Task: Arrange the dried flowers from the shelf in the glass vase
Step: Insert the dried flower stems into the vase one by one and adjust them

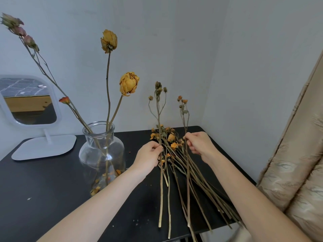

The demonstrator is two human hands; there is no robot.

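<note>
Black tabletop (pixel 43 180): clear glass vase (pixel 102 151) stands left of centre holding dried flowers (pixel 129 83); loose dried-flower pile (pixel 174 145) reaches the right edge. Left hand (pixel 148 158) pinches one upright stem (pixel 158 119); right hand (pixel 199 144) pinches a second stem (pixel 188 180), both over the pile.

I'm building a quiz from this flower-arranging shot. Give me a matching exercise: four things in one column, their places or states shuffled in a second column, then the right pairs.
Column one
1. glass vase
2. left hand
3. right hand
4. mirror

Column two
A. pinches the stem with orange buds
B. stands on a white base at the rear left of the table
C. holds the yellow flowers on long stems
D. pinches the stem with dull brown buds

Pairs: 1-C, 2-D, 3-A, 4-B
</note>
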